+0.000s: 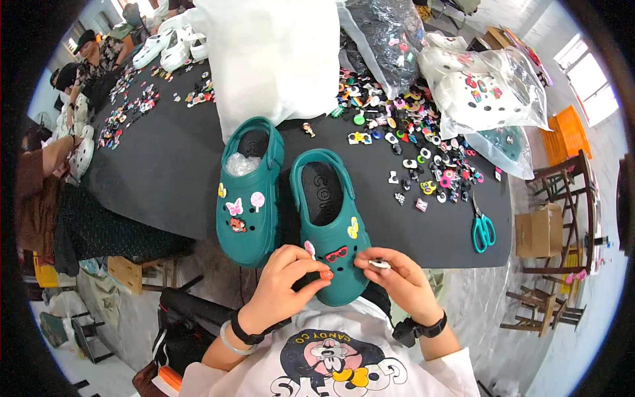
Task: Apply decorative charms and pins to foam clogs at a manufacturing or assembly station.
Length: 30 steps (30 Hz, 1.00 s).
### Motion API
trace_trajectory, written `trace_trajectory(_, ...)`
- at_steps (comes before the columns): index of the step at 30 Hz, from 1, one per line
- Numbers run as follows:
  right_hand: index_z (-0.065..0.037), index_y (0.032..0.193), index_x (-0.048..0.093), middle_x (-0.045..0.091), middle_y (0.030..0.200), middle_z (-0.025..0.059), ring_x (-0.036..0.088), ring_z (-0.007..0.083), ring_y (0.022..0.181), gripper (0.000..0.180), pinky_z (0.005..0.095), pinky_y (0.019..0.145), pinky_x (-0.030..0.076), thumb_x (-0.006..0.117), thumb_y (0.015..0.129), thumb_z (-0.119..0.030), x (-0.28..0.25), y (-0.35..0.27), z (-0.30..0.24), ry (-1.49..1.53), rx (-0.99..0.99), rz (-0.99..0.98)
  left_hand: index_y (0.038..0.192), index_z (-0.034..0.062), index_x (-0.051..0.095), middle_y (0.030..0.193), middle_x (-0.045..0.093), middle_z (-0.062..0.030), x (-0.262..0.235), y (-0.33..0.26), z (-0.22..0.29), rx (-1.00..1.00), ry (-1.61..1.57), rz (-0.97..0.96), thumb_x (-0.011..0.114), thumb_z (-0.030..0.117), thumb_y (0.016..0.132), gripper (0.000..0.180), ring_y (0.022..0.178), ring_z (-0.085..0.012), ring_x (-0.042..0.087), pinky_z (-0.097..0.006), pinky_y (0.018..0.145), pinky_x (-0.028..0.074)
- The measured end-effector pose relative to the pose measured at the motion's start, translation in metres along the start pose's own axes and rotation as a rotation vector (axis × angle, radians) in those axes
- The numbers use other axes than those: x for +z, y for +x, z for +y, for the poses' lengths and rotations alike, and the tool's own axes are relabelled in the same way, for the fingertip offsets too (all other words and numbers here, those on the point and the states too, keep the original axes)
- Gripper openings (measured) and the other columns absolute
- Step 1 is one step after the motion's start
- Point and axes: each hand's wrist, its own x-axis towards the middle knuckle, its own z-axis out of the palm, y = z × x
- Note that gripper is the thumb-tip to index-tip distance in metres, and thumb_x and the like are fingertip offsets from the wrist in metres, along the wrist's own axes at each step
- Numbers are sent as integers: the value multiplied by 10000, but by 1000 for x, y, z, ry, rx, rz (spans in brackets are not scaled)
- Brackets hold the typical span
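My left hand: clamped on a red bit | right hand: clamped on a white charm | clog: just below frame centre, between hands | risk: either piece dropping, should my fingertip pinch slacken.

Light is bright, the right-hand window glares white, and outlines bend near the margins.

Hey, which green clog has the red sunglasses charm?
The right green clog, between the left hand and right hand, bears the sunglasses charm; the left green clog shows a butterfly charm instead.
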Motion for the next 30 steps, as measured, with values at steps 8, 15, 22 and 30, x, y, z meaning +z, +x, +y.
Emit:
trace_trajectory(8, 13, 1342, 472, 643, 1154, 180, 680, 230, 982, 344, 285, 782, 580, 433, 1013, -80, -11, 7, 3, 22, 66, 123, 898, 68, 671, 841, 620, -48, 1, 3, 0, -14, -13, -14, 812, 36, 664, 275, 824, -237, 545, -346, 752, 450)
trace_trajectory(15, 10, 1293, 476, 666, 1104, 193, 695, 240, 935, 305, 283, 710, 589, 473, 1000, -75, -13, 9, 8, -81, 22, 148, 892, 65, 650, 874, 641, -52, 2, 1, 0, -34, -25, 3, 811, 28, 670, 276, 831, -243, 553, -352, 764, 449)
trace_trajectory(22, -15, 1224, 523, 687, 974, 134, 663, 140, 758, 245, 231, 606, 515, 505, 984, -66, -19, 7, 13, -156, -91, 142, 891, 45, 644, 847, 633, -71, -6, -3, -9, -15, -141, -15, 794, -2, 694, 252, 836, -244, 596, -347, 757, 473)
trace_trajectory(30, -35, 1066, 668, 606, 904, 76, 599, 118, 746, 197, 249, 610, 470, 651, 871, -27, -56, 17, 2, -905, -266, 374, 968, 32, 600, 923, 620, -102, -2, -9, -12, -100, -109, 93, 807, 27, 688, 348, 848, -253, 605, -344, 760, 483)
